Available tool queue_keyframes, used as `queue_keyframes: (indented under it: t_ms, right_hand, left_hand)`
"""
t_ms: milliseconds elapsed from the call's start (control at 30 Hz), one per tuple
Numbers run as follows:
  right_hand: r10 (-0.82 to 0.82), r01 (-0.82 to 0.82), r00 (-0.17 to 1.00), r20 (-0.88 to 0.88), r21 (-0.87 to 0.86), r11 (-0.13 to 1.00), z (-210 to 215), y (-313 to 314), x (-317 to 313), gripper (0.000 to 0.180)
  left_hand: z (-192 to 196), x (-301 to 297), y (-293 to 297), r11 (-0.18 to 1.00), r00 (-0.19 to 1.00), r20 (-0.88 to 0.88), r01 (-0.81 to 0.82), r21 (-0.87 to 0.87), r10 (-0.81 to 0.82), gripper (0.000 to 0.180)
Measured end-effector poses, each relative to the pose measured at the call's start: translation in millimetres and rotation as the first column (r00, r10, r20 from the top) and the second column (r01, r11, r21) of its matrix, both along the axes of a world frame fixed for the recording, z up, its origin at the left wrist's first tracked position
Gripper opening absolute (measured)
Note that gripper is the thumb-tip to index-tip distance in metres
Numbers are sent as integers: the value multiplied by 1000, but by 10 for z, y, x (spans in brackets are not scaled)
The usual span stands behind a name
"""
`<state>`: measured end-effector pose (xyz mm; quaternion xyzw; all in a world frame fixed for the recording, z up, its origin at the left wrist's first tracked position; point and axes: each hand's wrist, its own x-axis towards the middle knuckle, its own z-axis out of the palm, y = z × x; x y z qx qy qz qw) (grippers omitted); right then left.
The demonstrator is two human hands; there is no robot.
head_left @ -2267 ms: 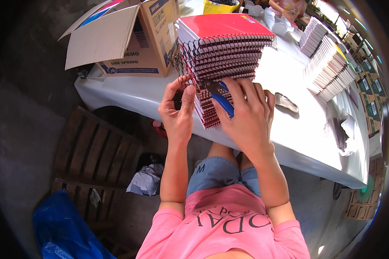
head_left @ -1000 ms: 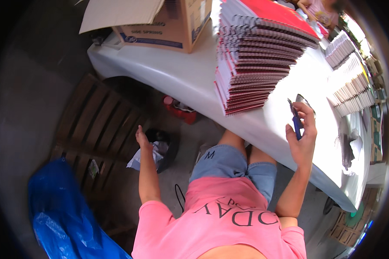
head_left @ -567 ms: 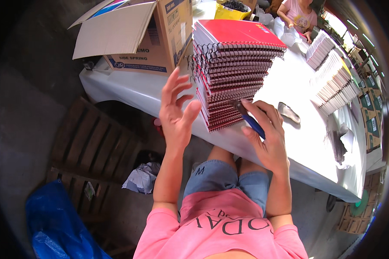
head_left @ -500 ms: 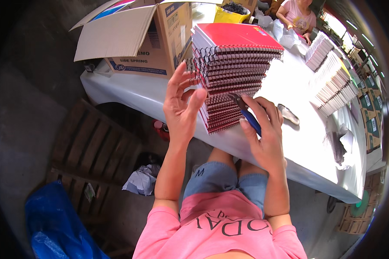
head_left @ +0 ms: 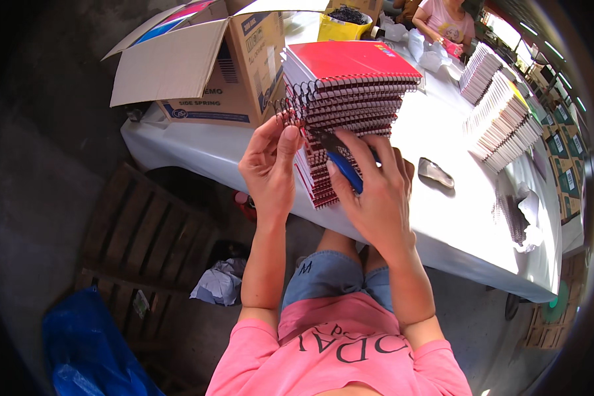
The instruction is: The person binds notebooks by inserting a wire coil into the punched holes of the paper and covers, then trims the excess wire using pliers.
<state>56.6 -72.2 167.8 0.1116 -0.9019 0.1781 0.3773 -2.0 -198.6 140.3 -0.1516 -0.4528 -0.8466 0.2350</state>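
Note:
A tall stack of spiral notebooks (head_left: 353, 61) with red covers stands near the table's front edge, its dark wire bindings turned toward me. My left hand (head_left: 269, 170) is at the stack's left side, thumb and fingertips closed on the end of a dark spiral coil (head_left: 285, 109) that sticks out there. In my right hand (head_left: 379, 195) is a pair of cutting pliers (head_left: 344, 170) with blue handles. The pliers' dark jaws lie against the bindings beside my left fingertips; whether they grip a wire I cannot tell.
An open cardboard box (head_left: 247, 66) stands at the left, a yellow container (head_left: 340, 30) behind the stack. Notebook piles (head_left: 505, 125) rise on the right. A dark flat object (head_left: 435, 173) and loose coils (head_left: 510, 214) lie on the white table (head_left: 468, 244). Another person (head_left: 445, 23) works at the far end.
My right hand has brought the pliers left and up to the coil ends. My left hand's spread fingers have closed on a coil end.

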Motion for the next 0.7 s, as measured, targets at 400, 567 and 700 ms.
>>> queue_keyframes:
  t_ms: [400, 567, 700]
  right_hand:
    - [66, -44, 989, 133, -160, 986, -60, 88, -70, 37]
    - [-25, 26, 1000, -17, 5, 1000, 94, 83, -6, 37]
    - [-82, 83, 996, -45, 12, 996, 111, 38, -27, 38]
  left_hand:
    - [-44, -27, -22, 1000, 1000, -11, 13, -9, -13, 30]
    - [-69, -40, -117, 995, 997, 19, 81, -51, -80, 31]
    - [-60, -24, -130, 993, 994, 41, 100, -57, -98, 32]
